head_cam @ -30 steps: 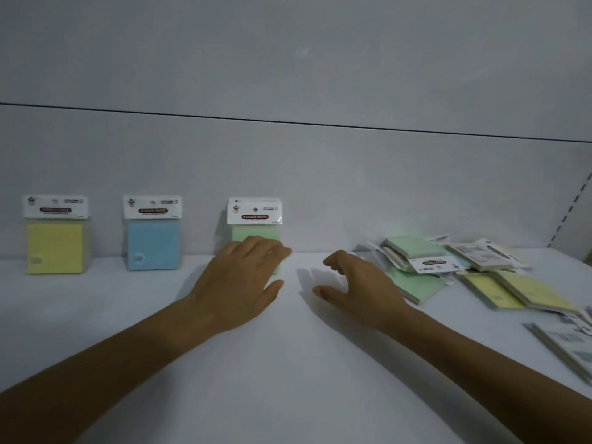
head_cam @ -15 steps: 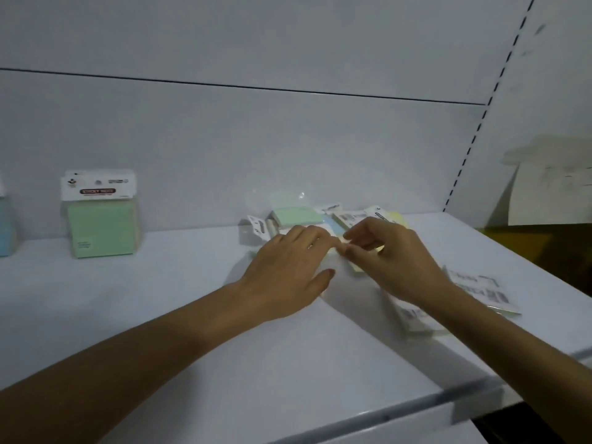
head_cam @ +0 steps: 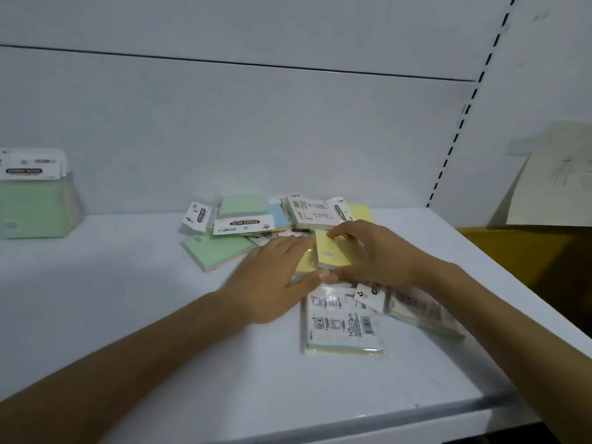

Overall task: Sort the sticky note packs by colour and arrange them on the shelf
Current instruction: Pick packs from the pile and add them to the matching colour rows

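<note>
A loose pile of sticky note packs lies on the white shelf (head_cam: 128,315) at centre right. My right hand (head_cam: 381,254) grips a yellow pack (head_cam: 331,251), lifted at an angle above the pile. My left hand (head_cam: 272,280) lies flat beside it, fingers straight, touching the yellow pack's left edge. A flat green pack (head_cam: 214,249) and another green pack (head_cam: 243,205) lie to the left in the pile. Two packs lie label side up near the front: one (head_cam: 341,322) and another (head_cam: 423,312). An upright green pack (head_cam: 32,200) stands at the far left against the back wall.
The shelf's front edge (head_cam: 352,424) runs across the bottom. A slotted upright (head_cam: 464,113) bounds the shelf on the right. Beyond it sit a yellow-brown box (head_cam: 528,254) and a pale sheet (head_cam: 551,187).
The view has swung right from the sorted upright packs to the pile. Both hands moved from the green upright pack to the pile, and my right hand has lifted a yellow pack.
</note>
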Available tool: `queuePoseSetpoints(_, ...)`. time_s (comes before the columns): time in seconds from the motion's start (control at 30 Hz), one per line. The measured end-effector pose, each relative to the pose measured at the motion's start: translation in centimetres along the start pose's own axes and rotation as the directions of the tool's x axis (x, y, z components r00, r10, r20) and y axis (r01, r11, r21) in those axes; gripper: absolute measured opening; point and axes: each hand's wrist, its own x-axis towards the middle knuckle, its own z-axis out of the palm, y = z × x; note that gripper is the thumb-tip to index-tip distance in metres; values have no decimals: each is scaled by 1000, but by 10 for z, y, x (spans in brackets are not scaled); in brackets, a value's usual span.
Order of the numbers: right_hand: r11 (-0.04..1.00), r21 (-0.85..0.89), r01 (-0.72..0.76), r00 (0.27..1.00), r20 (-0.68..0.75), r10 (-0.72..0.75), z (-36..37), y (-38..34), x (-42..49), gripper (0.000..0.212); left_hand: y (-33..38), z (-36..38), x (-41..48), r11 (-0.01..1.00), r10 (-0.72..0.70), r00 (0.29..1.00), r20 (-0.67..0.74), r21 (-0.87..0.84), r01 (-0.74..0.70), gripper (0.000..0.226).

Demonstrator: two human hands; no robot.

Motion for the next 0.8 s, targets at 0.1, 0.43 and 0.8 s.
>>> queuePoseSetpoints(0.1, 992, 103, 67, 992, -111, -55, 13, 14, 2, 67, -3, -5, 0, 994, 93, 963, -254, 83, -74, 56)
queuePoseSetpoints(0.43, 991, 38, 128, 984, -131, -122, 14, 23, 0, 67, -55, -10, 13, 939, -162, 939, -303, 246, 242, 76)
queuePoseSetpoints(0.8, 976, 183, 118, 878, -479, -17, 6, 19, -4, 51, 1, -10, 0, 963, 270, 943, -194, 71, -261, 43)
